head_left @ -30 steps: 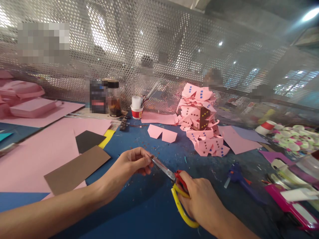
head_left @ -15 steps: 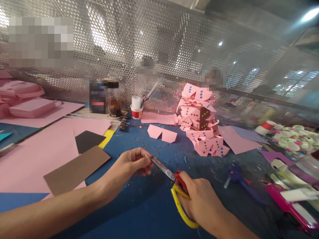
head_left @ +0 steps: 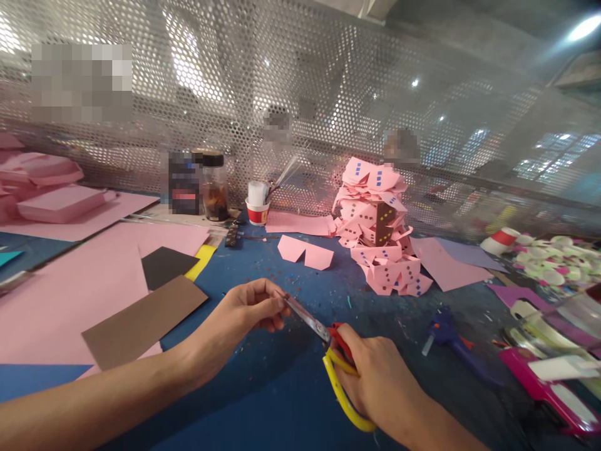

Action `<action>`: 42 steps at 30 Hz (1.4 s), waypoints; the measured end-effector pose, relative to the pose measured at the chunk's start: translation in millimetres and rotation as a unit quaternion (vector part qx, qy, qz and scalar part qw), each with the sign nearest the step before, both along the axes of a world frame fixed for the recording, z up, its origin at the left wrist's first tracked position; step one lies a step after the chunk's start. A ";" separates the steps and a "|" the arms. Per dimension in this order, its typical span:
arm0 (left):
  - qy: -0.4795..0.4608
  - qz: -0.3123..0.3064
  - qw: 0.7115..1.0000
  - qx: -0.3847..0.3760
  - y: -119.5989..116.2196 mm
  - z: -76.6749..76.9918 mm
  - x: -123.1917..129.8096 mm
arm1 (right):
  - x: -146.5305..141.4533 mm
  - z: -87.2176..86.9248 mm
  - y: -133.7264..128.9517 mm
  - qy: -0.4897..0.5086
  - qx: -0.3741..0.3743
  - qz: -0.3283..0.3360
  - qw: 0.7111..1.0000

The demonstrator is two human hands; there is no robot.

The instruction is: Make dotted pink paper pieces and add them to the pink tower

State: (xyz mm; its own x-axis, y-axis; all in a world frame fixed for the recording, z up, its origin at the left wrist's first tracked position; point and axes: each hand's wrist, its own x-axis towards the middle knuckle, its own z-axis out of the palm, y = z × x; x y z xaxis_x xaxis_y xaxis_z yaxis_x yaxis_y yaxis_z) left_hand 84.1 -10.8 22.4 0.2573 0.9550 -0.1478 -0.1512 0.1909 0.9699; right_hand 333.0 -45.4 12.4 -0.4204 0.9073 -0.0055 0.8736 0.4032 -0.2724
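My right hand (head_left: 373,369) is closed around the red and yellow handles of a pair of scissors (head_left: 305,314). The blades point up and to the left, and their tips reach the fingers of my left hand (head_left: 260,307). That hand is pinched closed at the blade tips; whatever thin piece it may hold is too small to make out. Just beyond the hands, a pink paper cutout (head_left: 306,252) with two angled notches lies on the blue table (head_left: 263,382). Small dark scraps are scattered on the table around it.
A pile of pink cutouts with coloured dots (head_left: 370,216) stands at the back. To the right lie a blue glue gun (head_left: 453,344) and a magenta tool (head_left: 547,388). Brown card (head_left: 145,322) and large pink sheets (head_left: 70,294) cover the left. Metal mesh (head_left: 305,81) closes the back.
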 end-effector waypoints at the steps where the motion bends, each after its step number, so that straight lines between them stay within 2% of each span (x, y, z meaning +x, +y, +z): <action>1: 0.001 0.000 1.000 0.001 0.0 -0.3 -0.1 | 0.1 -0.1 0.2 -0.003 0.001 -0.001 1.000; 19: 0.007 -0.004 1.000 0.005 -1.1 -0.4 -1.1 | 1.6 -4.7 0.2 -0.017 0.036 0.015 0.999; 35: 0.017 0.000 1.000 0.009 -0.6 3.4 0.7 | 1.3 -3.3 1.2 -0.027 0.024 0.016 0.999; 42: 0.006 -0.011 1.000 -0.010 0.7 2.3 -0.4 | 0.8 -6.6 1.7 0.036 0.013 -0.009 0.999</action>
